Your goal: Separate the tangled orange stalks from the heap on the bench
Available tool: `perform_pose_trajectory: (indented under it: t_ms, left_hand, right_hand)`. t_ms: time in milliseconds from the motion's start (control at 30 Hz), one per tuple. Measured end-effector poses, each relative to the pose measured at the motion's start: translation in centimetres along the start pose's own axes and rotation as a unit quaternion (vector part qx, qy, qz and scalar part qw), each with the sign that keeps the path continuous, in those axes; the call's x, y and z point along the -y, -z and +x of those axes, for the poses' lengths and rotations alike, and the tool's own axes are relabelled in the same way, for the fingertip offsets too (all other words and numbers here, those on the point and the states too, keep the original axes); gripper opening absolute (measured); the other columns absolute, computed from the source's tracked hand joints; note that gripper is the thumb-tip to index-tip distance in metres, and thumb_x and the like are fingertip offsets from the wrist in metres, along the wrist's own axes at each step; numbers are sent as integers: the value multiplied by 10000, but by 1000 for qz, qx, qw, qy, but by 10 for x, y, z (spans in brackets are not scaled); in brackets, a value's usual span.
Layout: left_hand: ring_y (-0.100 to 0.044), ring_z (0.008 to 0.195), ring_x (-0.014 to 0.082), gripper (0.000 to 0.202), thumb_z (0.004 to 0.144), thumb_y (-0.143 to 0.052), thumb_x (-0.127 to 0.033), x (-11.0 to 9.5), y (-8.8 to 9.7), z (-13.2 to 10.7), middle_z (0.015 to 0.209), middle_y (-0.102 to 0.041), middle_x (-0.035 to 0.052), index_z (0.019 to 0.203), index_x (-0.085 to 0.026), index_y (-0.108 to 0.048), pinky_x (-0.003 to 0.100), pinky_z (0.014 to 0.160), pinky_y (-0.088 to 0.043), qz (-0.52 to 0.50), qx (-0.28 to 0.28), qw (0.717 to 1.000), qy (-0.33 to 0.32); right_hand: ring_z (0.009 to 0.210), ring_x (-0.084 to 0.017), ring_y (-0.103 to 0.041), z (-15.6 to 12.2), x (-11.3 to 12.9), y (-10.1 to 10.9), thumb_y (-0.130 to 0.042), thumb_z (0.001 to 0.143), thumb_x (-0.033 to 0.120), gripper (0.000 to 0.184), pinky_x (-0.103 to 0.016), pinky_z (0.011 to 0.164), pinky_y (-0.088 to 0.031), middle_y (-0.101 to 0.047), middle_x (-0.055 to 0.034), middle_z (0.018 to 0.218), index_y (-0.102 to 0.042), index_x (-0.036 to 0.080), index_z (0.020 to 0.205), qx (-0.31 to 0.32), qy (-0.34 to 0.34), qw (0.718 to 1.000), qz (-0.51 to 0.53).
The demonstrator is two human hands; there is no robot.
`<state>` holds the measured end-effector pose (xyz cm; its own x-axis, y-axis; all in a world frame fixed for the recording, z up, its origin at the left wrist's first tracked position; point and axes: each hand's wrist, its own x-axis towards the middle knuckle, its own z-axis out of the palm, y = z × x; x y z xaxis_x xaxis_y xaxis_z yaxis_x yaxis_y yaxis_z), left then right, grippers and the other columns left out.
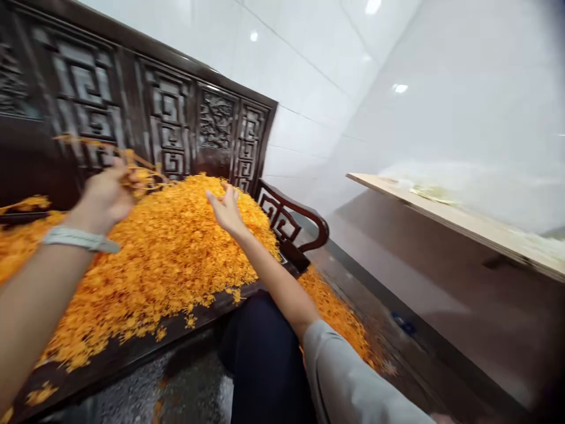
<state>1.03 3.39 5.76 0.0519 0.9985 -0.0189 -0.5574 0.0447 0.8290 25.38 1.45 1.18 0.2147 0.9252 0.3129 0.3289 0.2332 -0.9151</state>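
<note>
My left fingers (118,165) pinch orange strands (142,175), probably light, soft, best held mid-bunch; my right fingers (212,199) spread, empty.

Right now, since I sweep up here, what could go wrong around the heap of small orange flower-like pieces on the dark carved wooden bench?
The orange heap reaches near the dark bench's front edge, so pieces might spill off. The thin orange strands in the left hand could snag on the carved wooden backrest.
</note>
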Motion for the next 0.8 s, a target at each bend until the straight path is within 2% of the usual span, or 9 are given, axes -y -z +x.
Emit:
perform_pose_trajectory:
  t_ms: [100,167,233,300,400,467,567,700,800]
  left_hand:
    - [-594,589,91,368,1138,-471,-213,29,-33,-12,616,-618,-20,785,-180,-569,203,585,-486,-14,33,999,3]
    - [-593,568,90,328,1106,-545,-189,47,-46,-15,644,-628,1,787,-156,-618,202,563,-486,-6,48,999,-15]
    - [-610,578,86,243,1059,-590,-116,57,-52,-17,679,-644,17,828,-130,-665,189,581,-509,3,81,996,-31]
    - [-638,600,98,164,1014,-625,-81,60,-55,-20,714,-669,35,871,-124,-694,198,601,-542,29,116,992,-32]
    - [-584,526,102,144,994,-688,-157,57,-55,-23,674,-644,44,854,-138,-718,197,482,-471,128,152,980,-16]
    - [-488,451,83,214,1006,-709,-254,55,-53,-24,602,-578,37,832,-136,-747,187,394,-335,208,175,962,-3]
    - [-396,409,64,291,1034,-681,-319,56,-48,-23,570,-536,32,832,-134,-779,196,379,-249,267,191,945,7]
    - [-531,513,77,234,1044,-648,-272,59,-41,-16,770,-665,68,882,-144,-757,207,481,-429,163,170,972,-10]
    - [-601,610,91,234,1053,-600,-256,59,-37,-10,908,-713,79,885,-149,-723,231,585,-516,74,148,986,-27]
  right_hand:
    - [1186,-286,-704,-14,3,-18,-566,944,795,663,-471,987,-611,-633,-158,1426,-594,235,1297,133,-29,971,196]
    - [1063,-260,-721,-23,9,-26,-572,906,850,660,-427,870,-617,-716,-113,1239,-631,255,1184,170,-48,945,276]
    - [980,-236,-707,-26,11,-30,-638,892,814,591,-393,815,-594,-738,-82,1082,-642,257,1091,148,-64,933,321]
    - [896,-207,-676,-23,6,-27,-710,883,748,520,-366,785,-564,-721,-54,975,-636,251,1016,87,-81,929,350]
    - [808,-170,-615,-13,-6,-16,-812,853,635,447,-330,761,-529,-669,-13,881,-616,246,957,-7,-77,930,360]
    - [810,-162,-604,-7,-10,-7,-859,829,554,409,-322,779,-530,-646,3,861,-613,249,947,-37,-62,930,361]
    - [907,-168,-646,-3,-9,5,-843,840,534,388,-336,863,-557,-669,-13,935,-638,250,1006,-9,-65,916,396]
    - [1086,-215,-689,-10,-5,9,-694,871,727,599,-387,956,-591,-719,-84,1103,-653,220,1186,79,-108,875,466]
    - [1106,-269,-687,-20,-7,1,-625,813,857,772,-435,942,-601,-734,-120,1098,-655,201,1219,155,-157,861,458]
